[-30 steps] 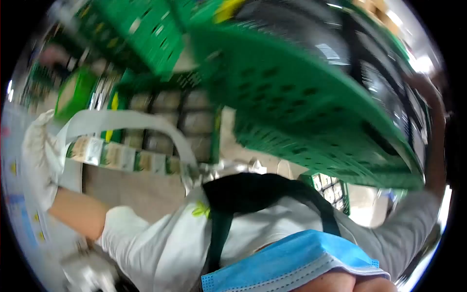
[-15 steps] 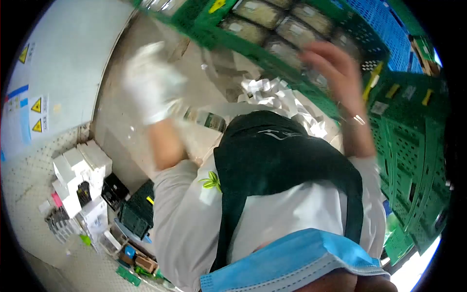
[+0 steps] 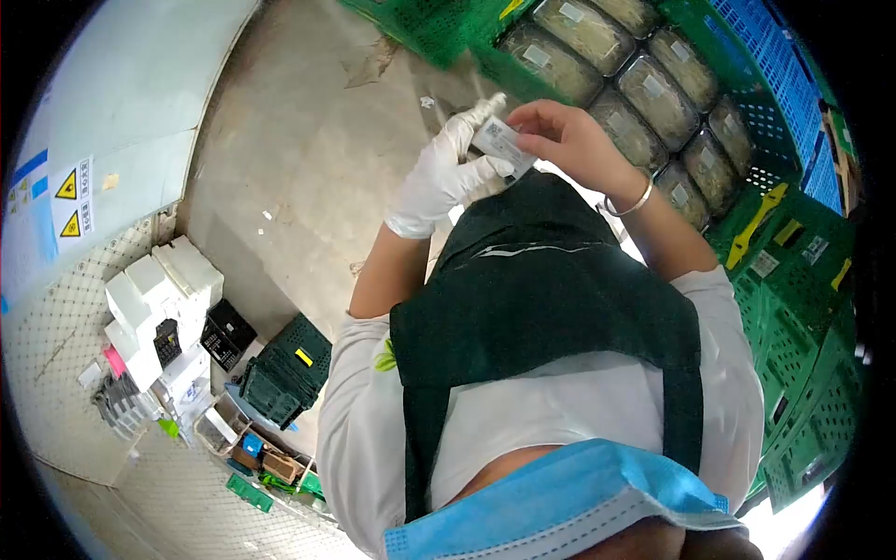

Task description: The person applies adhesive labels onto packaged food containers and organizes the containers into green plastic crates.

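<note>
A white printed label [image 3: 499, 140] with a small square code is between my hands, above the dark apron. My left hand [image 3: 439, 182], in a white glove, grips it between thumb and fingers from the left. My bare right hand [image 3: 569, 140], with a bangle at the wrist, pinches the label's right side. Whatever lies beneath the label is mostly hidden. Close by on the right stands a green crate [image 3: 509, 79] holding several clear-lidded packs [image 3: 658, 98] of pale, stringy food, each with a small white label.
Green perforated crates [image 3: 784, 336] stack along the right, with a blue crate [image 3: 761, 70] beyond. White boxes [image 3: 154, 289] and dark green crates [image 3: 285, 369] stand lower left. A pale panel [image 3: 121, 112] with warning signs is at left. Paper scraps lie on the floor [image 3: 289, 159].
Both hands have come together at the label: the left moved right, the right moved left away from the crate's packs. The dangling white strip is now mostly hidden. The view has shifted slightly.
</note>
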The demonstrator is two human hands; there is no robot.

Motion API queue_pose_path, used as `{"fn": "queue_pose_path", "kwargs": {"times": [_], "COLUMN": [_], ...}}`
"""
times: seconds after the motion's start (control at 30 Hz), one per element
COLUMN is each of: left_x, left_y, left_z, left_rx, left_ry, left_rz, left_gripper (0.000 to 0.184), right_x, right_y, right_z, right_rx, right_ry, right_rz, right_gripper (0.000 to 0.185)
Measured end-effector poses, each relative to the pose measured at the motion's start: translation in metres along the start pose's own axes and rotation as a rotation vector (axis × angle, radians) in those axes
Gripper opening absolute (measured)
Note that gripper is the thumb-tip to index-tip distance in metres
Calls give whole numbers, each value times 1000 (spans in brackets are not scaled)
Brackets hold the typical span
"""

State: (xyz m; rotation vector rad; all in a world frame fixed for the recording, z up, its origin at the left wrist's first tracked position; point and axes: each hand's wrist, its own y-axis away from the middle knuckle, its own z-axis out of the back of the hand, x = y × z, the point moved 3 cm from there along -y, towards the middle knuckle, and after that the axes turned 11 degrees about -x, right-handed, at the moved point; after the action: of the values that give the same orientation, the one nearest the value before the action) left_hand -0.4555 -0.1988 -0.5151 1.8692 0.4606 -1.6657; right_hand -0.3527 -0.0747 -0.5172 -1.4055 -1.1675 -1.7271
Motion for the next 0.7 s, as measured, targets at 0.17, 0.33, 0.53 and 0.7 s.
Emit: {"fn": "queue_pose_path", "kwargs": {"times": [0.17, 0.33, 0.53, 0.7], "left_x": [0, -1, 27, 12], "left_y": [-34, -62, -80, -105], "left_z": [-29, -43, 23, 17], "left_rx": [34, -51, 28, 54], "left_ry": [164, -93, -280, -14], "left_rz": [280, 385, 487, 487], "left_gripper": [11, 15, 17, 24], "right_x": [8, -3, -91, -174], "right_y": [-10, -36, -103, -121], "right_z": [32, 75, 155, 125], "right_rx": [-57, -231, -284, -288], "right_ry": [288, 316, 856, 1162], "right_rz": [134, 119, 107, -30], "right_gripper": [23, 20, 23, 35]}}
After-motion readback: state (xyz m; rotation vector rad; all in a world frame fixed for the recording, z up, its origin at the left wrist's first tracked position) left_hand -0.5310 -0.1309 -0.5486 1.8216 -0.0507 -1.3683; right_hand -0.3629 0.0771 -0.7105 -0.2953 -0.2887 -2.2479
